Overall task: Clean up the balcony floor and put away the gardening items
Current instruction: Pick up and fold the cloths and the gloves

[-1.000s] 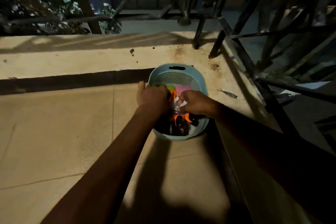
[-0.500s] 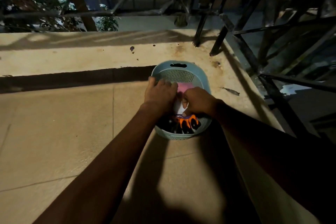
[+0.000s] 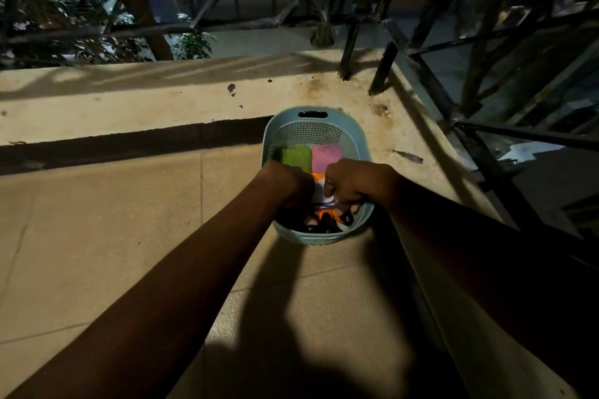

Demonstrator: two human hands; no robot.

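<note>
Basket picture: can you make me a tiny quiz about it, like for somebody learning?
1. True or false: the blue basket is empty.
2. Which pad lies next to the green pad? A) pink B) yellow C) black
3. Fill in: the left hand and the right hand both reach ___ the basket.
Key: 1 false, it holds pads and orange-and-black gloves. 2 A, the pink pad. 3 into.
</note>
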